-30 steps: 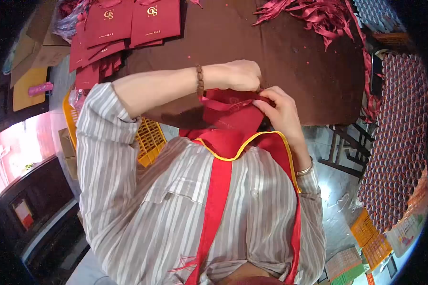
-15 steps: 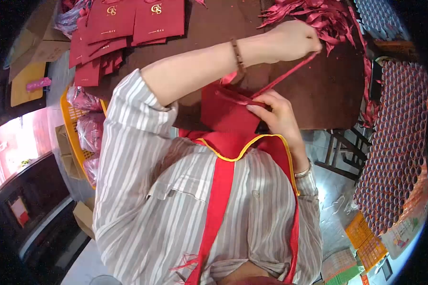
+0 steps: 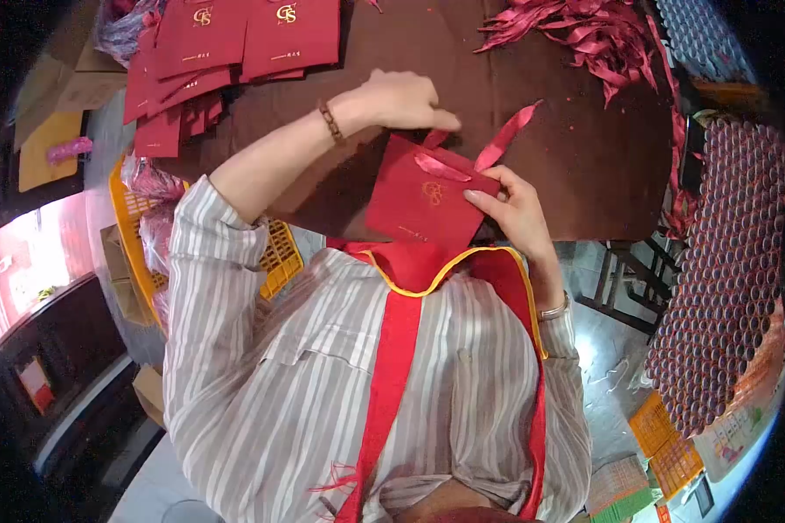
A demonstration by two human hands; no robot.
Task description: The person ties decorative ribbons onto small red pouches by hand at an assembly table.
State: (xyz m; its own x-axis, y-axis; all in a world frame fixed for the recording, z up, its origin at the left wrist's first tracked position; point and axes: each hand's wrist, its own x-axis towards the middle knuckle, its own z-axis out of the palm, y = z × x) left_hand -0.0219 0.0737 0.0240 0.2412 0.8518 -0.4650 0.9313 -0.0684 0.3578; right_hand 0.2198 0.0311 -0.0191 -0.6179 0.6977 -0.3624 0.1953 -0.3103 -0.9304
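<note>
A small red paper gift bag (image 3: 423,196) with a gold monogram is held tilted above the table's near edge. My right hand (image 3: 513,205) pinches its right edge, thumb on the printed face. A shiny red ribbon runs through the bag's top: a loop (image 3: 443,166) lies across the front, and one loose end (image 3: 515,131) sticks up to the right. My left hand (image 3: 403,100), slightly blurred, hovers just above the bag's upper left corner. One of its fingers stretches out close to a short ribbon piece (image 3: 436,138); its other fingers are partly hidden.
Finished-looking red bags (image 3: 205,52) are stacked at the table's back left. A heap of cut red ribbons (image 3: 597,44) lies at the back right of the brown table (image 3: 602,166). A yellow crate (image 3: 131,235) with wrapped bundles stands left; rows of small round items (image 3: 724,261) stand right.
My left hand has let go of the ribbon it pulled to the upper right and has moved left over the bag. The bag's printed face now shows; my right hand keeps its grip.
</note>
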